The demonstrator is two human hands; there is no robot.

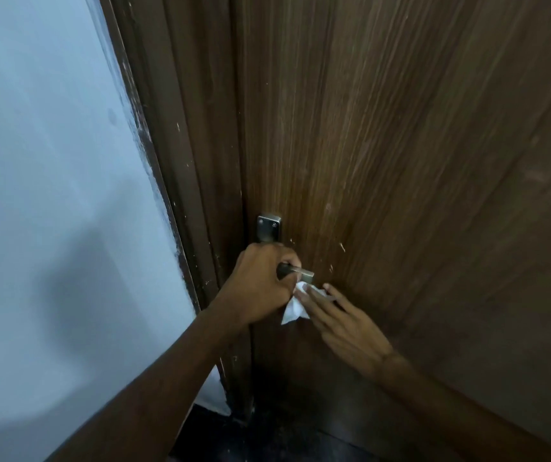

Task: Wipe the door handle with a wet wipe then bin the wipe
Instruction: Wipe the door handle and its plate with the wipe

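**Two hands at the door handle, wipe between them**

The left hand (pixel 261 281) is wrapped around the metal door handle (pixel 295 272), fingers curled over the top of the lever and closed on it, so only the lever's far end sticks out to the right of the knuckles. Just above that hand, the handle's square metal plate (pixel 269 226) sits against the door (pixel 400 161), with two small screw heads showing on it.

The white wet wipe (pixel 295 306) hangs just below the free end of the lever, right beside the left hand's knuckles and pressed under the fingertips of the right hand (pixel 344 320). It is crumpled, with its upper edge close up to the lever and its lower corner drooping down. Whether the wipe actually touches the metal cannot be told from here.

The right hand lies flat and mostly outstretched, fingers (pixel 317 300) together and pointing up and left toward the handle, palm facing the door. It is not closed into a fist; the fingers lie on the wipe rather than clamping it, and the thumb is hidden, so a pinch from beneath cannot be ruled out.

Left of the left hand runs the dark wooden door frame (pixel 181 161), flecked with pale paint, and beyond it a pale blue-white wall (pixel 51 161). Below both forearms the floor (pixel 267 435) is dark.
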